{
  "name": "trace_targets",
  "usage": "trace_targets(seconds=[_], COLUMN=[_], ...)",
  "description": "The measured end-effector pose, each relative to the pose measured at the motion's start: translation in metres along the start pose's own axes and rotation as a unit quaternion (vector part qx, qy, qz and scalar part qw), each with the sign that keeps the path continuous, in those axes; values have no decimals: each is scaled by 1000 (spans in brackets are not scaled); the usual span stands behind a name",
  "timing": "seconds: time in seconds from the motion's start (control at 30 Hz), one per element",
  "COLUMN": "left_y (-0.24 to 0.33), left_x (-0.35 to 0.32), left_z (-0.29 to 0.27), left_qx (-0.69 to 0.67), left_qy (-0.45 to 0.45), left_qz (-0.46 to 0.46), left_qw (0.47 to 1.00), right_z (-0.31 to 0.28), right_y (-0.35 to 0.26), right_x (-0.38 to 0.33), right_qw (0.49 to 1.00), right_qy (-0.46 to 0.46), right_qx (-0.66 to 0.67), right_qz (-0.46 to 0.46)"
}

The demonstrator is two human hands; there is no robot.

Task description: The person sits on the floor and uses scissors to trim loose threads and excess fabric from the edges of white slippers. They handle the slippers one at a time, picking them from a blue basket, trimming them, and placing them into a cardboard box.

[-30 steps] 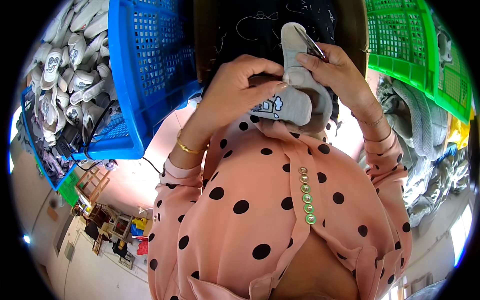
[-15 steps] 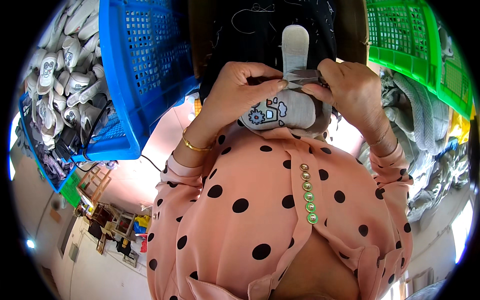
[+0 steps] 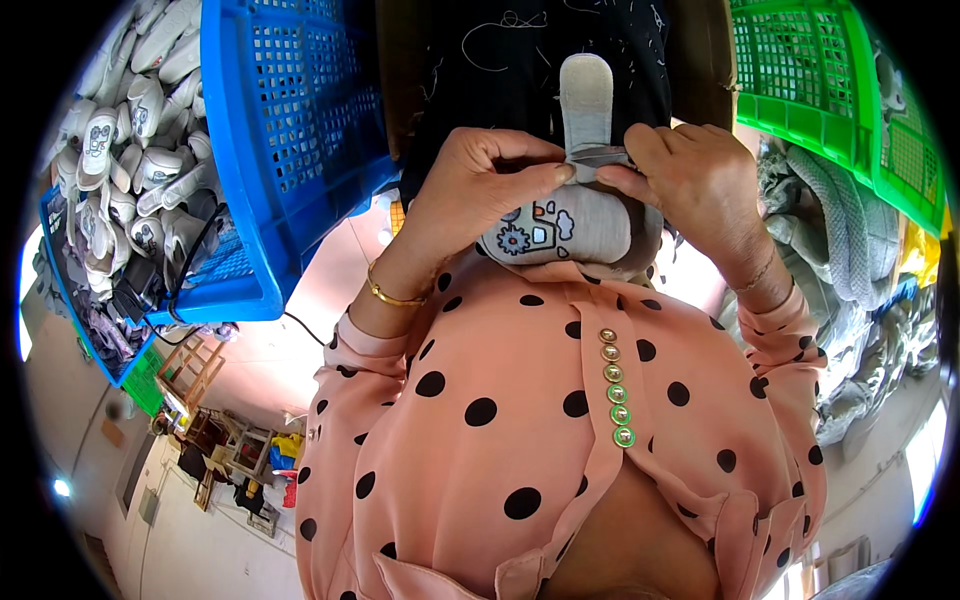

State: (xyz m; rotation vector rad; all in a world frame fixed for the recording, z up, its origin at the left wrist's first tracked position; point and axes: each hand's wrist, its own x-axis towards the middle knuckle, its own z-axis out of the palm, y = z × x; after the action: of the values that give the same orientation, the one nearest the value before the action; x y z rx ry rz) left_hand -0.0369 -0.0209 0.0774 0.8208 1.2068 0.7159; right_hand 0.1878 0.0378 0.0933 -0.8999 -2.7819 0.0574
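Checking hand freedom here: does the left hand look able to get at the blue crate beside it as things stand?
Probably not at once: the left hand is pinching the grey shoe upper together with the right hand. The blue crate sits close, nothing between.

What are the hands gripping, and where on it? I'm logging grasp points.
Both the left hand and right hand pinch the grey shoe upper at its strap near the tongue.
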Motion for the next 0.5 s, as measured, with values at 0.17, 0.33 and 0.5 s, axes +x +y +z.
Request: trace_targets(seconds=[0.17, 0.33, 0.5], left_y=[0, 1, -1], left_x=[-1, -2, -1], left_z=[-1, 0, -2], left_qx=[11, 3, 20], left_qy=[1, 4, 4], left_qz=[-14, -13, 20], left_qw=[1000, 1000, 1000], right_z=[-1, -2, -6], right_y=[0, -3, -8], right_x=[-1, 0, 0], right_qw=[1000, 1000, 995], right_qy=[-1, -19, -58], right_qx=[-9, 10, 55], right_qz=[-3, 16, 57])
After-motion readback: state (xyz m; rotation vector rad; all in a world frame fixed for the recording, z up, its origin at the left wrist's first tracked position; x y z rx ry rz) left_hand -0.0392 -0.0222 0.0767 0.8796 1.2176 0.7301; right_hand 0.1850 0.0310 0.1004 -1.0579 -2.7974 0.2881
